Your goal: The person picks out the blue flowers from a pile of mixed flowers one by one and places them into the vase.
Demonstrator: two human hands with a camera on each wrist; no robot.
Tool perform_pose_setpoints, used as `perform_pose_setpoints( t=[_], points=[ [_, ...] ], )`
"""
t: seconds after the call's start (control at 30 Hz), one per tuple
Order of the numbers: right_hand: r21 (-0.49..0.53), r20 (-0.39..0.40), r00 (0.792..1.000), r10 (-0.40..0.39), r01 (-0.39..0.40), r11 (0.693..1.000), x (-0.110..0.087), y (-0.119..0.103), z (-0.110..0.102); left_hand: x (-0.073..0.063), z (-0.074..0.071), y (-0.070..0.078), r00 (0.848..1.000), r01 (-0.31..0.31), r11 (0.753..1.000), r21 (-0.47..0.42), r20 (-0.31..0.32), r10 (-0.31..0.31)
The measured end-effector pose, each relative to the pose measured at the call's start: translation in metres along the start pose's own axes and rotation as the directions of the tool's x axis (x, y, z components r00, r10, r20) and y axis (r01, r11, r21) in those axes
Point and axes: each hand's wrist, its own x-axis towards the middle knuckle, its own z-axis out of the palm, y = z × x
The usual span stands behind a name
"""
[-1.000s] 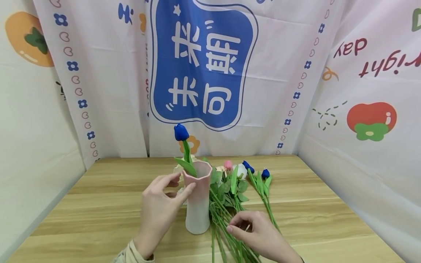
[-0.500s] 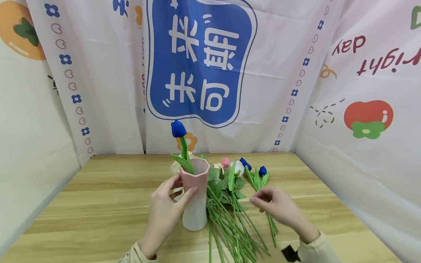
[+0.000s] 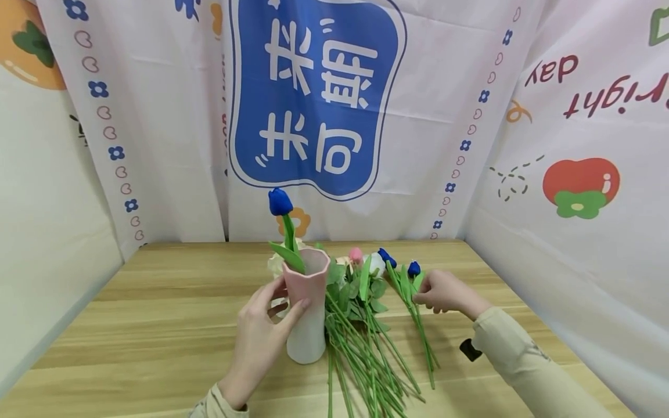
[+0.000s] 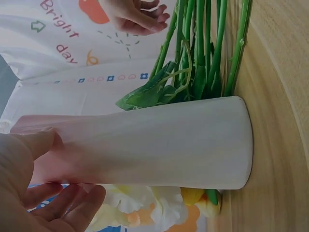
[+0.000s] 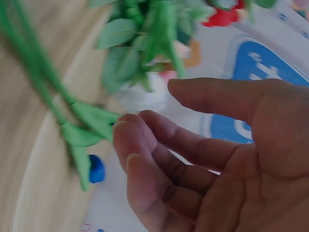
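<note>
In the head view, my left hand (image 3: 259, 331) holds the upper part of a pink-and-white vase (image 3: 307, 316) between thumb and fingers. The vase stands upright on the table. A single blue tulip (image 3: 280, 201) leans out of its mouth to the left. Two more blue tulips (image 3: 414, 268) lie to the right, their stems (image 3: 422, 337) running toward the front. My right hand (image 3: 446, 292) is just over their leaves. In the right wrist view, the right hand's fingers (image 5: 145, 179) are loosely bent, with a gap to the thumb and nothing between them.
A bunch of flowers with long green stems (image 3: 366, 354) lies right of the vase, with pink and white blooms at its far end. Cream flowers (image 4: 166, 208) show behind the vase. Printed cloth (image 3: 418, 145) hangs around the wooden table (image 3: 172, 325).
My right hand has moved away from the bunch of stems, rightward and farther back to the blue tulips. My left hand stays on the vase. The head view has shifted slightly.
</note>
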Motion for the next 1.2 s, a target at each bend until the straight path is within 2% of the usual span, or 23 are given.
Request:
perform_pose_setpoints(
  t=[0.23, 0.4, 0.53, 0.77, 1.03, 1.2],
  points=[
    [-0.116, 0.082, 0.997, -0.007, 0.017, 0.993, 0.023, 0.013, 0.01, 0.0, 0.001, -0.004, 1.0, -0.027, 0.999, -0.045, -0.005, 0.027],
    [-0.144, 0.124, 0.992, 0.038, -0.02, 0.989, 0.034, 0.023, 0.013, 0.0, 0.003, -0.006, 0.999, -0.051, 0.998, -0.048, 0.002, 0.051],
    [-0.151, 0.145, 0.989, 0.04, -0.018, 0.988, 0.038, 0.028, 0.017, -0.001, 0.004, -0.006, 0.998, -0.062, 0.997, -0.049, -0.001, 0.062],
    [-0.085, 0.15, 0.987, 0.063, -0.05, 0.995, 0.044, 0.025, 0.026, -0.001, 0.001, -0.007, 0.998, -0.054, 0.998, -0.027, 0.011, 0.054],
    [-0.101, 0.127, 0.988, 0.089, -0.077, 0.992, 0.048, 0.026, 0.034, -0.001, 0.001, -0.007, 0.998, -0.065, 0.998, -0.027, 0.006, 0.066],
    [-0.06, 0.127, 0.986, 0.112, -0.105, 0.993, 0.048, 0.027, 0.037, 0.0, 0.002, -0.007, 0.997, -0.083, 0.996, -0.021, -0.002, 0.083]
  ],
)
